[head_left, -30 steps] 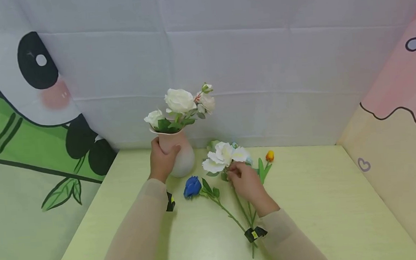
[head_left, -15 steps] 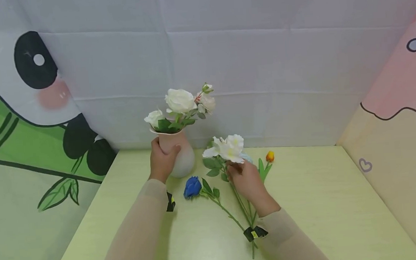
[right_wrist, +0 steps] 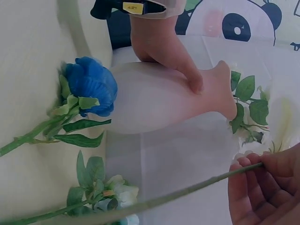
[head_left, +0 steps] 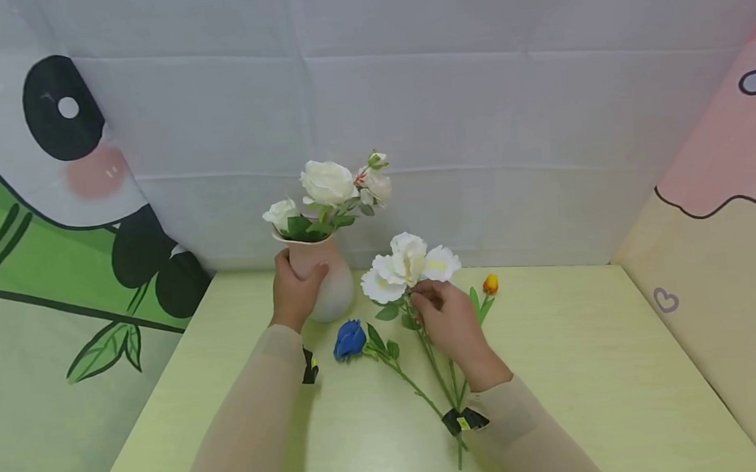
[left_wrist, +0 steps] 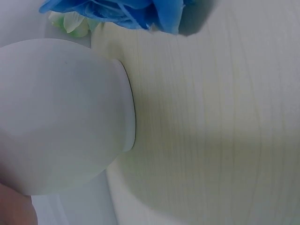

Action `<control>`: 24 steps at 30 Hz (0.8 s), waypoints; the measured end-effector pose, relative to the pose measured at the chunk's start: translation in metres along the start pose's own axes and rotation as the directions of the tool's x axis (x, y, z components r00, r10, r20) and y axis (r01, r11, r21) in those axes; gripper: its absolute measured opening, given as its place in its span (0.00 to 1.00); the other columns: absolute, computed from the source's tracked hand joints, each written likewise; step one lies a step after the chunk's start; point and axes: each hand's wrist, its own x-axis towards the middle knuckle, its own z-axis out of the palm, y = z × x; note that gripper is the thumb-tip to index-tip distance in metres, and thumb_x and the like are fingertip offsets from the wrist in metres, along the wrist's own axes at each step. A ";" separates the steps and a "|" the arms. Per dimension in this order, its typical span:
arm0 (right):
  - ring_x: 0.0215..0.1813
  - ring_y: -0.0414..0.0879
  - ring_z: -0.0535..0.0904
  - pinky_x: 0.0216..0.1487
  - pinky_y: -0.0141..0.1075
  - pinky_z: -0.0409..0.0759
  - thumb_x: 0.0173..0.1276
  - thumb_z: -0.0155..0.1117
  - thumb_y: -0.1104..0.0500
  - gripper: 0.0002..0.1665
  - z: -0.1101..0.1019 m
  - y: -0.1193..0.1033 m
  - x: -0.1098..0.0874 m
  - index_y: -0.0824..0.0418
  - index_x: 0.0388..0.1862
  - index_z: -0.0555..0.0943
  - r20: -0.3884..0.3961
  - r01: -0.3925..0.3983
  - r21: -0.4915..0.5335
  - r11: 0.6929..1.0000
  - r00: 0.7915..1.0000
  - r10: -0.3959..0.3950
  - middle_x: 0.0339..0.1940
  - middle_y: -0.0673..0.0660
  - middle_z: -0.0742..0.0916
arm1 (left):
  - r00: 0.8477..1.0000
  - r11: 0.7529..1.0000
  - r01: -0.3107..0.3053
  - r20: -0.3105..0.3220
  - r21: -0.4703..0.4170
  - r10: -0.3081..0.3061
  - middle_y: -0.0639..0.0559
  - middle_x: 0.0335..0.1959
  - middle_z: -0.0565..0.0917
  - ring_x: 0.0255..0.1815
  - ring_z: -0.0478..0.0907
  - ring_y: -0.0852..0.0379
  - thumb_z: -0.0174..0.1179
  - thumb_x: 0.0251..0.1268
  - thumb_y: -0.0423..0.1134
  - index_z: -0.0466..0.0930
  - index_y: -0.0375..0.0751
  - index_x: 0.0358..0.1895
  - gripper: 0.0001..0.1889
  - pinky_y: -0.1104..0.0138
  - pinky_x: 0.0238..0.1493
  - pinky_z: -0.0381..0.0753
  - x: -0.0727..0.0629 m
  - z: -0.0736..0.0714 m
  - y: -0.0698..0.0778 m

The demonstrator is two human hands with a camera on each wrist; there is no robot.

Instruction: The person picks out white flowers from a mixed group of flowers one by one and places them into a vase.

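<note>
My left hand (head_left: 295, 293) grips the neck of a pink-to-white vase (head_left: 335, 297) from its left side, thumb across the front. White roses (head_left: 328, 183) with green leaves stand in the vase. In the left wrist view, the vase's rounded body (left_wrist: 61, 112) and base fill the left. My right hand (head_left: 453, 326) pinches a green stem (right_wrist: 201, 186) between thumb and fingers, just below a white flower (head_left: 409, 267) with broad ruffled petals. Between the hands, a blue rose (head_left: 349, 340) lies on the table, its stem running toward the right wrist.
An orange tulip (head_left: 490, 284) lies behind the right hand. Low in the right wrist view is a pale flower (right_wrist: 124, 194) with leaves. Several stems converge near the right wrist's black strap (head_left: 465, 421). A white cloth (head_left: 477, 148) hangs along the table's back edge.
The white flower has risen and turned in my right hand, so its petals now spread above the fingers. My left hand and the vase have stayed put.
</note>
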 end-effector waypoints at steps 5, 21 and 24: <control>0.34 0.47 0.81 0.32 0.38 0.78 0.79 0.61 0.59 0.09 -0.003 -0.007 0.000 0.61 0.48 0.85 -0.015 0.019 -0.015 1.000 1.000 -0.019 0.31 0.56 0.86 | 1.000 1.000 -0.004 0.001 0.002 0.004 0.38 0.69 0.72 0.65 0.72 0.39 0.69 0.59 0.66 0.55 0.45 0.77 0.50 0.41 0.65 0.70 0.000 0.000 0.001; 0.39 0.43 0.82 0.40 0.41 0.83 0.76 0.64 0.62 0.02 0.011 -0.021 0.004 0.58 0.44 0.83 0.060 0.183 -0.096 0.979 0.982 -0.177 0.37 0.51 0.87 | 1.000 1.000 -0.018 -0.010 0.002 0.018 0.39 0.67 0.73 0.63 0.73 0.40 0.69 0.57 0.68 0.55 0.46 0.77 0.51 0.42 0.64 0.71 0.004 0.002 -0.008; 0.40 0.42 0.83 0.39 0.40 0.83 0.76 0.62 0.63 0.04 0.013 -0.027 0.007 0.56 0.44 0.82 0.073 0.197 -0.138 0.971 0.979 -0.188 0.38 0.51 0.87 | 1.000 1.000 -0.027 -0.012 0.000 0.027 0.39 0.66 0.73 0.62 0.73 0.41 0.69 0.57 0.68 0.56 0.46 0.77 0.51 0.43 0.63 0.72 0.007 0.002 -0.012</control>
